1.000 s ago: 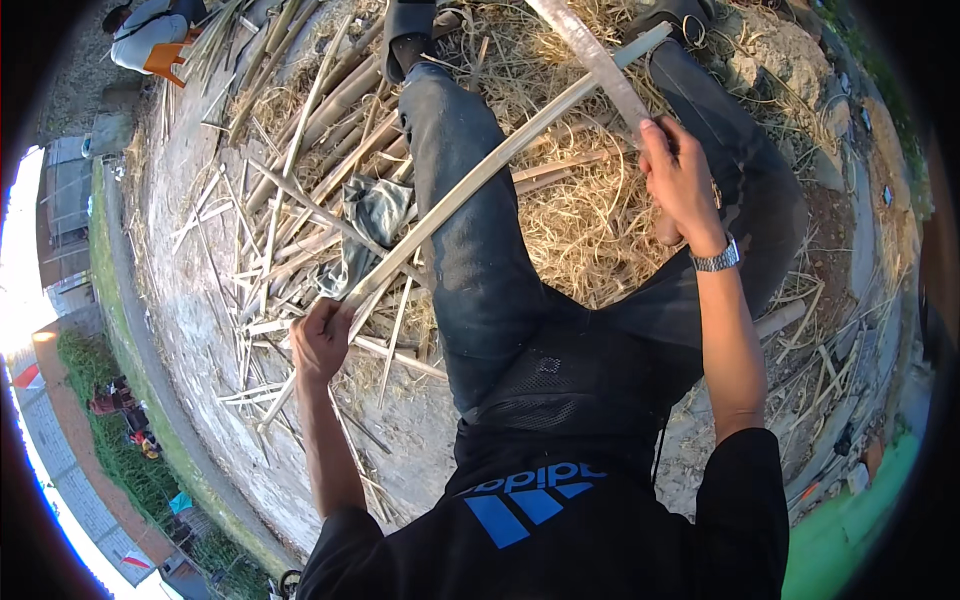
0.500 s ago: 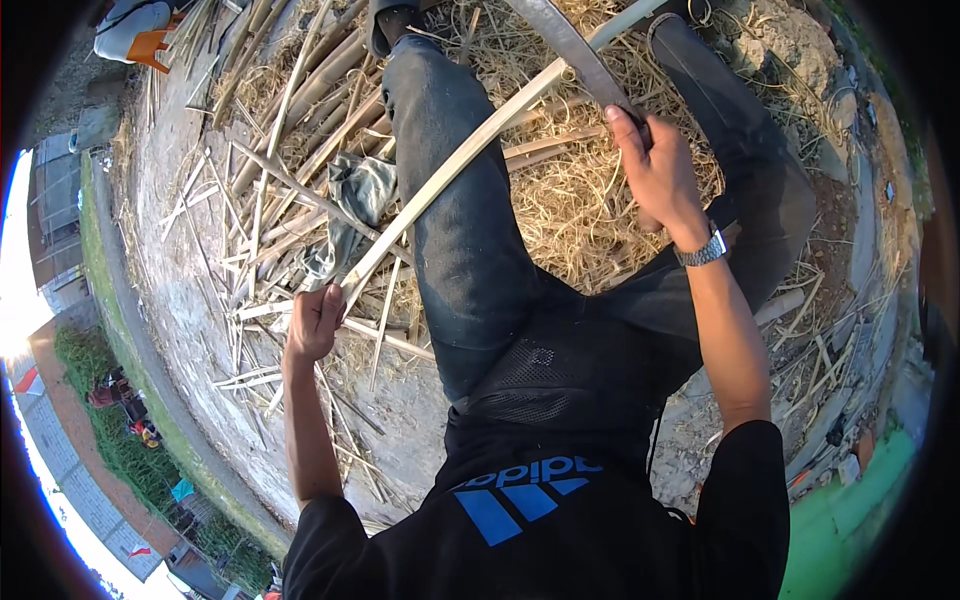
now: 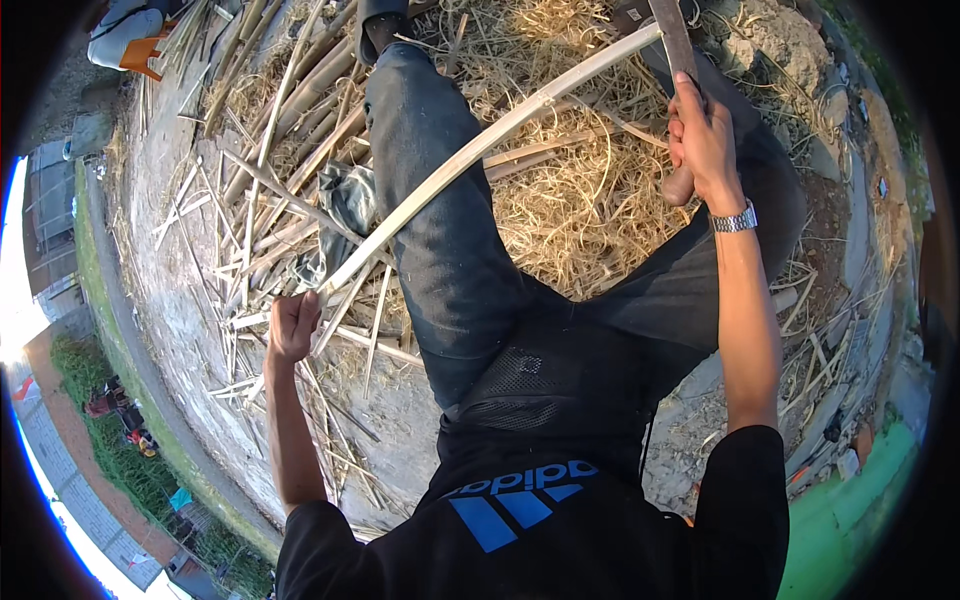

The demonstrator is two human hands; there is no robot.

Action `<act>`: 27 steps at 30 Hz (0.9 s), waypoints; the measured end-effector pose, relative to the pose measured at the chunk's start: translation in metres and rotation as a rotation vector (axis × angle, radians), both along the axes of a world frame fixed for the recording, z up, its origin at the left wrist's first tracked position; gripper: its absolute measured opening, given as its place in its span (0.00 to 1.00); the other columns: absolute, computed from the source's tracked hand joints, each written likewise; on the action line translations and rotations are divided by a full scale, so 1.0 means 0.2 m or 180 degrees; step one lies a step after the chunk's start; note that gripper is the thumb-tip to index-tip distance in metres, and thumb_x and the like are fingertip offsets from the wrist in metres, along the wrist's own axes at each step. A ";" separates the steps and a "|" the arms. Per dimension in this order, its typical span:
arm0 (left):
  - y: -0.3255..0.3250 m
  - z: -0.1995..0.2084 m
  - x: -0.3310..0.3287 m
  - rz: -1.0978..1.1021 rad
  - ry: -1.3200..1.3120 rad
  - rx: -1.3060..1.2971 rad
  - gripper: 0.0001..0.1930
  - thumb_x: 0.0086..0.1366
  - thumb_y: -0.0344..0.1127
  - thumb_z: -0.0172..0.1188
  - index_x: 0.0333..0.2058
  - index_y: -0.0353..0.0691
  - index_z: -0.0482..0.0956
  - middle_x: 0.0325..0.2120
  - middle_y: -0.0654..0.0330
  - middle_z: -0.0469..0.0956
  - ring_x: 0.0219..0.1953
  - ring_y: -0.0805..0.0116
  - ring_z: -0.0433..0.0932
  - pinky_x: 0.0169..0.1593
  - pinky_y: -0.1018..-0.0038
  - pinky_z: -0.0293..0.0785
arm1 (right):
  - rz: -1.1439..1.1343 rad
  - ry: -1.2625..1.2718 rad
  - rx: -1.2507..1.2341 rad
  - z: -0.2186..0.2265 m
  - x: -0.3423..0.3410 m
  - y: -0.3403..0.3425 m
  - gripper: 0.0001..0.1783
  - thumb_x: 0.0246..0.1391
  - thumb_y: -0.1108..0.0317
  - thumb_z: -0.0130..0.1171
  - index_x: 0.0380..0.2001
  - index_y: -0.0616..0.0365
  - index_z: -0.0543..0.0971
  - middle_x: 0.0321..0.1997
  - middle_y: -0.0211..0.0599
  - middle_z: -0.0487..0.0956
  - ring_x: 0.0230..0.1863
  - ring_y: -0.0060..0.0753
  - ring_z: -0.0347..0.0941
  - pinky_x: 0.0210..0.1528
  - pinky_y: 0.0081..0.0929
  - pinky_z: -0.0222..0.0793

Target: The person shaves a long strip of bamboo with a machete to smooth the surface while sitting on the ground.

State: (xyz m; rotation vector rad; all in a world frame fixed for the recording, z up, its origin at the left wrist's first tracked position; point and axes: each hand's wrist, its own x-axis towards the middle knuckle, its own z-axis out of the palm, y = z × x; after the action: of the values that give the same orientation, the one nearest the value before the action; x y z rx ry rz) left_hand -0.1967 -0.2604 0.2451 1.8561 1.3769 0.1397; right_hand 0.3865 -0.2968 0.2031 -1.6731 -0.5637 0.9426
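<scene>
My left hand (image 3: pixel 294 326) is closed round the near end of a long pale bamboo strip (image 3: pixel 440 178). The strip slants up to the right across my left thigh (image 3: pixel 425 150) and bends slightly. My right hand (image 3: pixel 708 148) grips a machete (image 3: pixel 672 35) with a dark blade; its rounded wooden handle end shows below my fingers. At the strip's far end the blade meets or overlaps it. The tip of the blade is cut off by the upper edge of the view.
Curly bamboo shavings (image 3: pixel 570 220) lie heaped between my legs. Split bamboo pieces (image 3: pixel 300 110) and a greenish cloth (image 3: pixel 348 200) lie on the ground to the left. An orange chair (image 3: pixel 143 55) stands at the far left. Rubble (image 3: pixel 785 50) lies at the far right.
My right hand and the machete have moved right and outward along the strip to its far end. The blade has turned more upright. My left hand has shifted slightly left.
</scene>
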 end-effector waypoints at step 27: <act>0.07 -0.05 0.26 -0.0321 -0.0388 -0.0347 0.29 0.76 0.46 0.52 0.15 0.37 0.68 0.09 0.66 0.61 0.14 0.76 0.56 0.20 0.70 0.52 | 0.0833 0.0453 -0.0285 -0.04 -0.04 -0.04 0.28 0.66 0.40 0.56 0.30 0.57 0.75 0.15 0.21 0.67 0.13 0.13 0.62 0.15 0.21 0.60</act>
State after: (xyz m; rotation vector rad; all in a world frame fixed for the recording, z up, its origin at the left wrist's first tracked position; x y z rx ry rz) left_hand -0.1455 -0.2469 0.2360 1.7920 1.1826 0.1218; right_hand 0.3780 -0.3054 0.1952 -1.6202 -0.6627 1.2822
